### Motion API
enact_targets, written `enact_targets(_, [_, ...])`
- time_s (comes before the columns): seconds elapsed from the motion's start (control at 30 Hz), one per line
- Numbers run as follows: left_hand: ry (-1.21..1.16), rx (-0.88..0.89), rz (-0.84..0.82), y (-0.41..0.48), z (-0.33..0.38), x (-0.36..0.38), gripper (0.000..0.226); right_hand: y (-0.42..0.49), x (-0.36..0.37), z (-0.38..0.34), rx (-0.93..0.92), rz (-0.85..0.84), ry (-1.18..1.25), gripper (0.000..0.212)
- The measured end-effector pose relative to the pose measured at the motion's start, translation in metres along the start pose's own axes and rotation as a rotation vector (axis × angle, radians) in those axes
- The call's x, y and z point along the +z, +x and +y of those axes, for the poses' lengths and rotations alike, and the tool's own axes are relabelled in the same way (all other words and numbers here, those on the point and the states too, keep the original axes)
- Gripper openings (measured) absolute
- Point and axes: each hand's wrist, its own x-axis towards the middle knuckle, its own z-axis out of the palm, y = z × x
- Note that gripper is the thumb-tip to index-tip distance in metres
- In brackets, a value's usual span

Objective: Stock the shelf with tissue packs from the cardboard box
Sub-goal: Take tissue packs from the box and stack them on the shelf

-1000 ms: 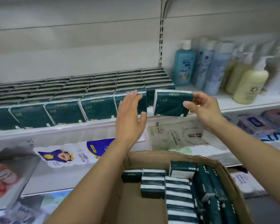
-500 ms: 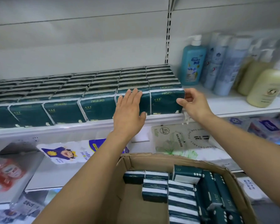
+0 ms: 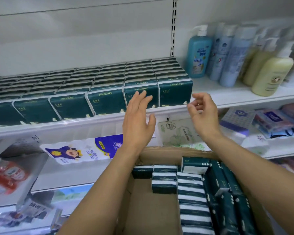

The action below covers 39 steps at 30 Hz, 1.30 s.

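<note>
Head view — cardboard box (image 3: 159,152) holds tissue packs (image 3: 192,198); left hand (image 3: 137,119) spread, right hand (image 3: 204,114) slack.

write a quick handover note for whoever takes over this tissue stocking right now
Left hand: open, fingers straight, empty, raised in front of the shelf.
Right hand: loosely curled, empty, just right of the rightmost tissue pack.
Shelf: the front row of packs runs unbroken to the section's right end, by the blue bottle.
Cardboard box: below the hands, with spare packs along its right side and its left floor bare.
Done: one layer looks full.
Left: empty the box, probably by starting a second layer.
</note>
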Motion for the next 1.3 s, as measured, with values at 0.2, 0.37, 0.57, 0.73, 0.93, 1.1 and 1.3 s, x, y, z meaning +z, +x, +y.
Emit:
enact_targets(0.2, [-0.066,-0.091,-0.085,-0.079,-0.015,-0.007,0.044,-0.078,0.008,0.012,0.009,-0.240,-0.027,0.018])
enact_targets(0.37, [0.011,-0.184,-0.260,-0.141,-0.042,-0.015,0.054,-0.143,0.016,0.030,0.104,-0.458,-0.075,0.015])
enact_targets(0.57, [0.099,-0.333,-0.479,-0.219,-0.079,-0.023,0.062,-0.230,0.029,0.077,0.181,-0.865,-0.403,0.020])
enact_targets(0.73, [0.115,-0.347,-0.597,-0.252,-0.092,-0.023,0.062,-0.285,0.047,0.105,0.140,-1.193,-0.651,0.026])
enact_targets(0.93, [0.175,-0.310,-0.639,-0.267,-0.096,-0.025,0.061,-0.319,0.039,0.120,0.264,-1.408,-0.991,0.045])
enact_targets(1.1, [0.180,-0.335,-0.634,-0.267,-0.092,-0.022,0.061,-0.330,0.034,0.125,0.218,-1.291,-1.044,0.045])
enact_targets(1.3, [0.094,-0.364,-0.549,-0.266,-0.098,-0.022,0.053,-0.301,0.031,0.109,0.707,-0.757,-0.279,0.013])
